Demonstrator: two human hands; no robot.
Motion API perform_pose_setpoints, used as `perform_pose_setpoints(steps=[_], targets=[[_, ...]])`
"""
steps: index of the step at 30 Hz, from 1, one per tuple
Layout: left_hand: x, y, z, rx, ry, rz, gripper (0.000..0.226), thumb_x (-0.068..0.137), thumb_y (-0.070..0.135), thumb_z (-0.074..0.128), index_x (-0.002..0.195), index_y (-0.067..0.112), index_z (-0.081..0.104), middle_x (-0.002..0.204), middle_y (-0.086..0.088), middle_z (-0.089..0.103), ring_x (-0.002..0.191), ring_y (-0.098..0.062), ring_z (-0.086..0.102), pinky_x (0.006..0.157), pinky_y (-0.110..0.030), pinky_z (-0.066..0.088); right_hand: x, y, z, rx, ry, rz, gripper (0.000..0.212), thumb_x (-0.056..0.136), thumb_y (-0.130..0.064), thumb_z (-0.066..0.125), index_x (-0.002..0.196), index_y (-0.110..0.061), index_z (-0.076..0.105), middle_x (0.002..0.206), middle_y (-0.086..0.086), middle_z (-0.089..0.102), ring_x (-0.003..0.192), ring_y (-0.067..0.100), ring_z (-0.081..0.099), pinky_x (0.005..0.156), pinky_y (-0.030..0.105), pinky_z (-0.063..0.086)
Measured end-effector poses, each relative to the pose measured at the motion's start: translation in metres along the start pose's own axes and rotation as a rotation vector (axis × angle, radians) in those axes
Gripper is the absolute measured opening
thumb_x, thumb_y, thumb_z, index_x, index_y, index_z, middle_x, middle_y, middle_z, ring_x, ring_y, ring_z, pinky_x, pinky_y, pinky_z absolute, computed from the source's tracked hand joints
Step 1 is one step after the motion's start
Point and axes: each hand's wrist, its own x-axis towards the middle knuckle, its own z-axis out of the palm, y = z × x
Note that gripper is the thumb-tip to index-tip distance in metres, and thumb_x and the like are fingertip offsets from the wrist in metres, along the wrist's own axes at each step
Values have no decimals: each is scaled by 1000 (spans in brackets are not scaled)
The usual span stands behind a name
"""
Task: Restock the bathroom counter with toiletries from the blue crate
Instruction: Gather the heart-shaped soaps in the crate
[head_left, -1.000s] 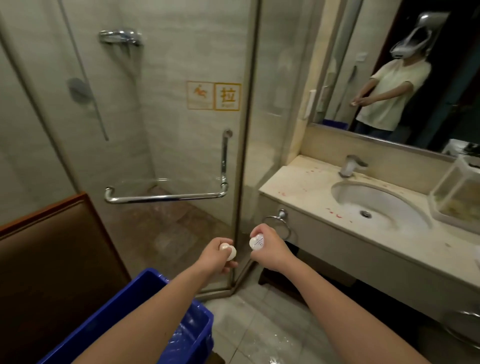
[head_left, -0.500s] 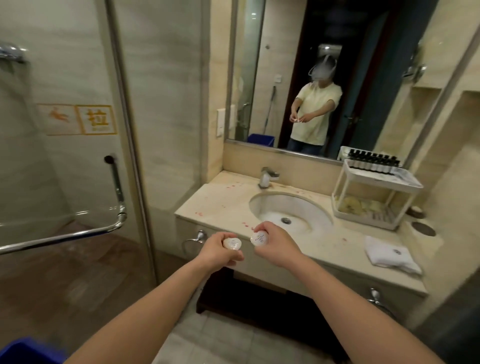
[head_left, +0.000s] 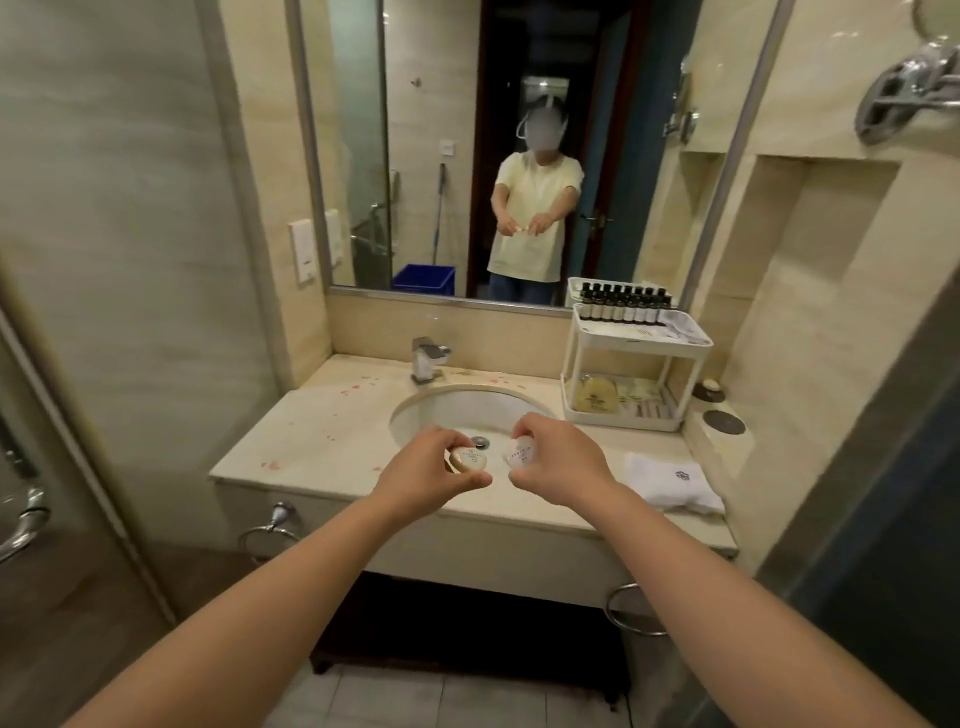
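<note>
My left hand (head_left: 426, 475) pinches a small round wrapped soap (head_left: 470, 460) with printed lettering. A second small white wrapped soap (head_left: 519, 453) sits pinched in my right hand (head_left: 558, 460). Both hands hover side by side over the front of the sink basin (head_left: 457, 410) in the beige bathroom counter (head_left: 322, 431). The blue crate (head_left: 423, 279) shows only as a reflection in the mirror, on the floor behind me.
A white two-tier rack (head_left: 636, 364) at the counter's right back carries several small dark bottles on top and packets below. A folded white towel (head_left: 670, 486) lies at the right front. The faucet (head_left: 427, 358) stands behind the basin. A glass shower wall is on the left.
My view swung right from the shower door and crate to face the counter squarely. Both hands, still holding the soaps, moved forward over the sink.
</note>
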Motion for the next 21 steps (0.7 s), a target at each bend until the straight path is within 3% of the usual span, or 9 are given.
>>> perform_pose_setpoints(steps=[4,11,17,21], targets=[[36,14,12,71,-8,134,50,74,49,78,116,31,60,104,17,46,79,3,54,79,-29,51,16,28,-10,33,106,14,32,77,-19,63,107,-28,58,102,-12,56,86,18,56,64,28,42],[119,33,38,103,-12,340,51,77,44,77,121,28,59,105,16,45,82,0,51,70,-18,42,66,68,-25,-64,254,63,37,80,-26,65,117,-31,61,116,-13,51,98,16,57,67,27,41],[203,42,49,74,-38,385,52,75,47,78,121,30,59,106,15,49,87,-2,54,71,-26,49,126,83,-44,-112,307,196,48,81,-29,64,129,-37,57,129,-12,60,116,15,57,85,29,46],[251,48,52,58,-66,403,51,74,44,79,118,30,60,107,14,51,89,-6,56,79,-37,53,160,88,-54,-141,338,259,40,77,-31,69,115,-36,57,111,-9,68,102,18,62,73,31,49]])
